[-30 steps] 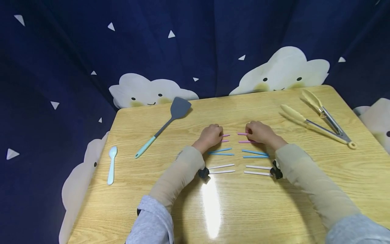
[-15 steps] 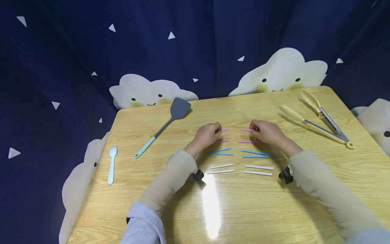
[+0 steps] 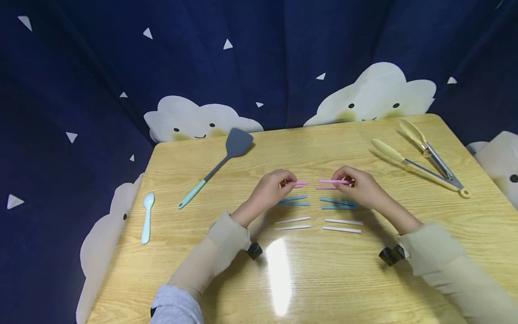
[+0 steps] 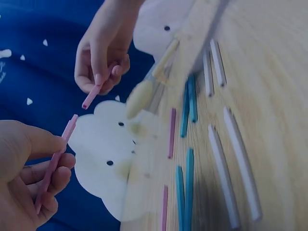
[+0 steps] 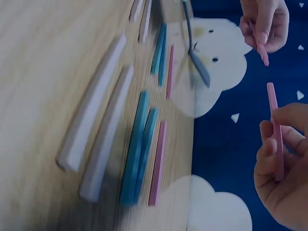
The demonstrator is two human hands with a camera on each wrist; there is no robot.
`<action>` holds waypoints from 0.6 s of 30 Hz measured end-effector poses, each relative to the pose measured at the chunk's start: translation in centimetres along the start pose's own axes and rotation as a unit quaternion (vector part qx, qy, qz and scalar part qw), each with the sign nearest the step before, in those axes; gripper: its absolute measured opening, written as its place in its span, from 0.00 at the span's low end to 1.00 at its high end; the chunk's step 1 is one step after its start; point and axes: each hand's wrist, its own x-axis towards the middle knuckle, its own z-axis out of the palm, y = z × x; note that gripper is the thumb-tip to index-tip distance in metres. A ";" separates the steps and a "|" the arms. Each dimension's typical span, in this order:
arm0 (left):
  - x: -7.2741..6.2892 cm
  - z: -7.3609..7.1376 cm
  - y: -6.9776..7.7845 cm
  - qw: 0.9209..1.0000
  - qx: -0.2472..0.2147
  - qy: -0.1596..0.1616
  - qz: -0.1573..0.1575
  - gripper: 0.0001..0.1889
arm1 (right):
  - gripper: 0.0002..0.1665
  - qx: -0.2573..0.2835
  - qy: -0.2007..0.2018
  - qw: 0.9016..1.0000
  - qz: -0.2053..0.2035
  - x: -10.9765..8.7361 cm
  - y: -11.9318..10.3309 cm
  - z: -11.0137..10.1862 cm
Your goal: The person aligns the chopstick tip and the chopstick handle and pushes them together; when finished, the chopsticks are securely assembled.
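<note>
My left hand [image 3: 270, 191] pinches a thin pink stick [image 4: 68, 130] between thumb and fingers; its free end narrows to a small peg. Facing it, my right hand [image 3: 361, 186] holds a second pink stick [image 5: 273, 98], whose blunt end points at the first across a small gap. Both are held above the table. Below lie two more pink sticks, one on the left [image 5: 171, 72] and one on the right [image 5: 158, 166]. Nearer the body come blue sticks, a left pair [image 3: 294, 204] and a right pair [image 3: 337, 207], then white pairs, left [image 3: 293, 227] and right [image 3: 341, 230].
On the wooden table [image 3: 323, 279], a turner [image 3: 238, 143] with a grey head and a pale blue spoon [image 3: 147, 220] lie to the left. Spread tongs [image 3: 433, 173] lie at the back right. A dark blue curtain [image 3: 283, 58] with clouds hangs behind the table.
Both hands have lifted a pink stick each off the table and drawn back toward the body, wrists turning so the sticks show more. The other sticks stay where they were.
</note>
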 end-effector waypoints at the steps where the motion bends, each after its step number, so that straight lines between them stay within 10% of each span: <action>1: -0.2 -0.1 0.2 1.000 -0.010 0.003 0.002 0.05 | 0.03 0.011 0.000 1.000 0.000 -0.2 -0.3 0.1; 18: -2.2 -0.2 1.4 0.994 -0.078 0.055 0.044 0.07 | 0.04 0.030 -0.006 1.000 -0.005 -1.7 -3.2 0.5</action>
